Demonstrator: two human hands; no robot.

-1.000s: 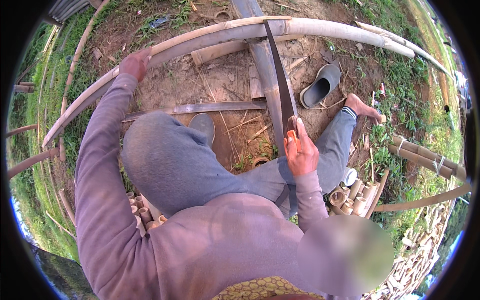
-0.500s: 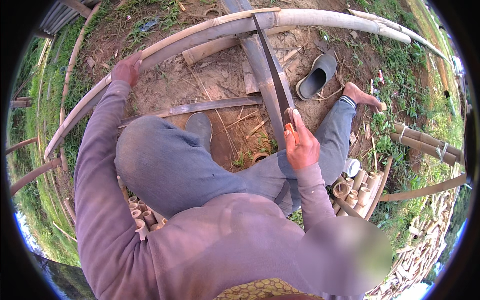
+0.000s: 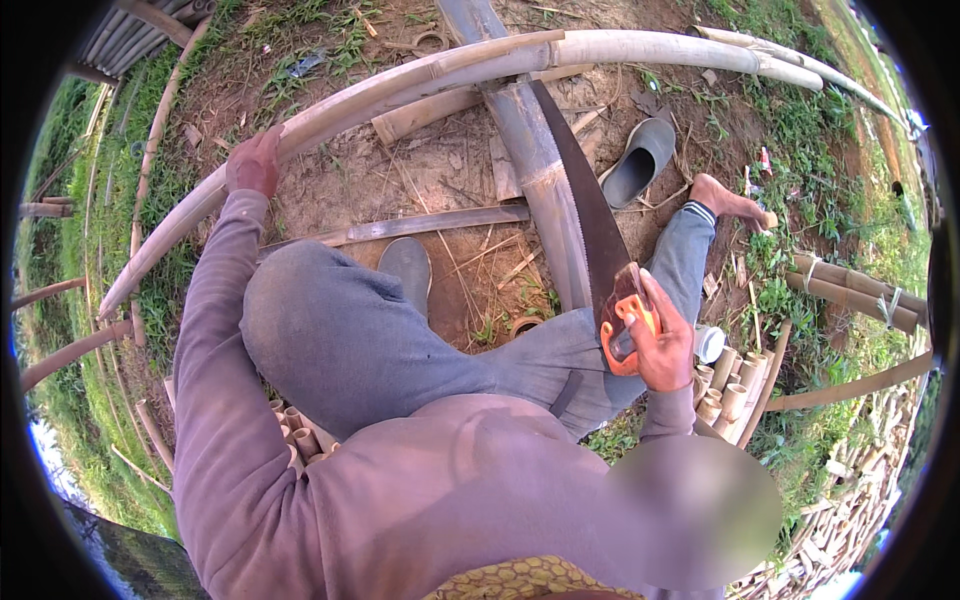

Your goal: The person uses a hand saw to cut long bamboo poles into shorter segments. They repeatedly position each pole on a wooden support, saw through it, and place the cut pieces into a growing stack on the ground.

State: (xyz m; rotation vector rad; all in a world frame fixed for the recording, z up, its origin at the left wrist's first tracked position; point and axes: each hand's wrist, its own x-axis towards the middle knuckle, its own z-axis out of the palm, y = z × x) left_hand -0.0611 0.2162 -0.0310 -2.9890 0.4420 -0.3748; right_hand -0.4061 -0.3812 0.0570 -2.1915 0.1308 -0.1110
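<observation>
One orange-handled saw was clasped in the right grip; the left grip held one pale pole. One white tub, contents unclear, sat beside the right grip.

Long bamboo pole: stretch under the left hand, covered. 
Thick bamboo support: far end cut off above; crossing hidden beneath the pole. 
Saw: orange grip partly masked by the right hand; tip touching the pole or not, cannot tell from here. 
Grey clog, left foot: rear behind the trouser leg. 
Bamboo pieces, left: partly behind thigh and torso. 
White container: contents unclear. 
Red-and-white scrap, on the ground: too small to identify. 
Round patch: wholly blurred. 
Yellow patterned cloth: cut off below.
</observation>
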